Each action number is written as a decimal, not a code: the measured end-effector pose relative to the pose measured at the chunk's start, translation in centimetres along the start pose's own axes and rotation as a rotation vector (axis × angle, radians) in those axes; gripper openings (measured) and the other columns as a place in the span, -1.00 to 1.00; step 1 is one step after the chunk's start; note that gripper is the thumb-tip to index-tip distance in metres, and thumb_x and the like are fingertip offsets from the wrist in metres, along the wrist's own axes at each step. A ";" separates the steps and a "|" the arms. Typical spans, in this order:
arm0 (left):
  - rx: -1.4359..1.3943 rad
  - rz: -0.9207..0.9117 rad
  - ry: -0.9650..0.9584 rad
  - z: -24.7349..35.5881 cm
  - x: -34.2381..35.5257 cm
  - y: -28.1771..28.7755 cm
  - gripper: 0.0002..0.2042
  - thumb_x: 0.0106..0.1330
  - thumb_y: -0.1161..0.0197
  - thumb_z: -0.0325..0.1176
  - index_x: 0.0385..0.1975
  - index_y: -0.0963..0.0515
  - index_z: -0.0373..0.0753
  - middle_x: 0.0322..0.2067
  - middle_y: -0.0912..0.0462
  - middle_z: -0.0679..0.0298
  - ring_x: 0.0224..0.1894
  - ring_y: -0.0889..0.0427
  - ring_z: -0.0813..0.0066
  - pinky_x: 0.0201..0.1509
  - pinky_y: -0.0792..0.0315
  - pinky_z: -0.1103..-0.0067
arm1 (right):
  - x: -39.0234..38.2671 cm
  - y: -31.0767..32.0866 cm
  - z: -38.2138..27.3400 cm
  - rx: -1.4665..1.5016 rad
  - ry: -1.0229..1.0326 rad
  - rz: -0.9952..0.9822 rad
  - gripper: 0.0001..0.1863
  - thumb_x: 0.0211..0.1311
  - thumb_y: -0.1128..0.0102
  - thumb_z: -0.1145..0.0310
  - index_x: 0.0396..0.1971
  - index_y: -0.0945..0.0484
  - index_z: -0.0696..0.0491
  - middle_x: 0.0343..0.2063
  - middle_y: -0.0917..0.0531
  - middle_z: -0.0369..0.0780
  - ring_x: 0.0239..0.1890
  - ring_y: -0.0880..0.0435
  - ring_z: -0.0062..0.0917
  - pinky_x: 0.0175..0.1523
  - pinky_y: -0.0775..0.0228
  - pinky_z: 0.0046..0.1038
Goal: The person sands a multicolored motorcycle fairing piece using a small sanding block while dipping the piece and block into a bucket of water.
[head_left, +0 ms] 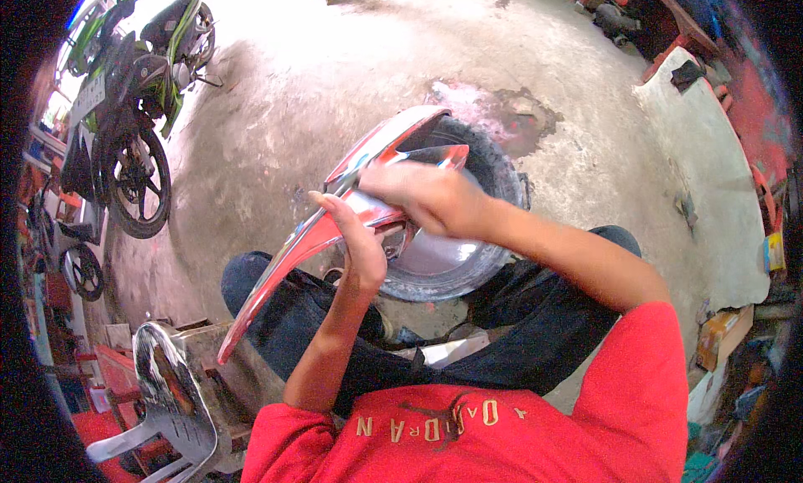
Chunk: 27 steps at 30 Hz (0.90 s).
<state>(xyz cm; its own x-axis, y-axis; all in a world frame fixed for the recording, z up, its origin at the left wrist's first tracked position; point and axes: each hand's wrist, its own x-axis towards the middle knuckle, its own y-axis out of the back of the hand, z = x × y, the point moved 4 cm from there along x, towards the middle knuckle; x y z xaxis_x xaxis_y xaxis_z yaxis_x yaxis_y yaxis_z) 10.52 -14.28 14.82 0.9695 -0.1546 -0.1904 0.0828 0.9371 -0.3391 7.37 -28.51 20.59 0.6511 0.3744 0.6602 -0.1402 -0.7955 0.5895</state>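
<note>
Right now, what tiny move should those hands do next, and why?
Perhaps slide the right hand a little along the red-and-white panel: that hand lies against the panel's surface, while the left hand grips the panel, which should help keep it steady above the dark basin.

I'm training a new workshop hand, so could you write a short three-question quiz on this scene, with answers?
1. True or false: the left hand hangs free of the red-and-white panel.
2. Fill in: partly beneath the panel sits a round, dark ____.
3. Where in the picture is the black-and-green motorcycle? A) Lower right B) Upper left C) Right edge

Key: 1. False; it holds the panel. 2. Basin. 3. B.
</note>
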 end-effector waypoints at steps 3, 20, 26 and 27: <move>0.021 -0.134 0.002 1.3 -0.5 -0.8 0.12 0.17 0.49 0.68 0.37 -0.20 -0.30 0.28 -0.40 0.02 0.24 -0.51 0.04 0.28 -0.42 0.13 | -0.3 0.0 2.3 -0.081 -0.370 0.045 -0.60 0.37 -0.03 0.48 0.18 -0.49 0.18 0.12 -0.60 0.03 0.18 -0.60 -0.13 0.27 -0.44 -0.26; -0.148 -0.020 0.114 2.5 -1.2 -1.6 -0.01 0.28 0.45 0.60 0.22 -0.37 -0.27 0.09 -0.55 0.14 -0.02 -0.60 0.30 0.15 -0.45 0.35 | -2.3 0.7 3.4 -0.120 -0.345 0.070 -0.56 0.26 -0.01 0.59 0.16 -0.52 0.15 0.10 -0.62 0.00 0.19 -0.60 -0.15 0.31 -0.40 -0.19; -0.003 0.065 -0.148 2.7 0.1 0.1 0.00 0.25 0.34 0.62 0.24 -0.35 -0.28 0.10 -0.54 0.11 -0.02 -0.61 0.18 0.12 -0.46 0.18 | -0.4 -0.6 -3.0 -0.227 0.097 -0.082 -0.50 0.24 -0.04 0.45 0.19 -0.49 0.24 0.17 -0.57 0.02 0.21 -0.60 -0.17 0.32 -0.41 -0.20; -0.029 -0.015 -0.110 2.3 0.4 0.2 -0.01 0.26 0.33 0.61 0.24 -0.35 -0.29 0.09 -0.55 0.11 0.00 -0.61 0.17 0.10 -0.47 0.15 | -0.7 -0.3 -2.0 -0.186 0.134 -0.096 -0.50 0.22 -0.04 0.47 0.19 -0.49 0.23 0.17 -0.58 0.01 0.21 -0.60 -0.16 0.33 -0.41 -0.19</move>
<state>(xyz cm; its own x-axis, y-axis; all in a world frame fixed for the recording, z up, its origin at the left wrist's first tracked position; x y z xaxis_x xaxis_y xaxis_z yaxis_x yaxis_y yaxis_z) 11.46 -13.39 16.76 0.9878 -0.1316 -0.0832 0.0923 0.9254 -0.3677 5.42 -27.56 20.84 0.5653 0.5136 0.6455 -0.2252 -0.6568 0.7197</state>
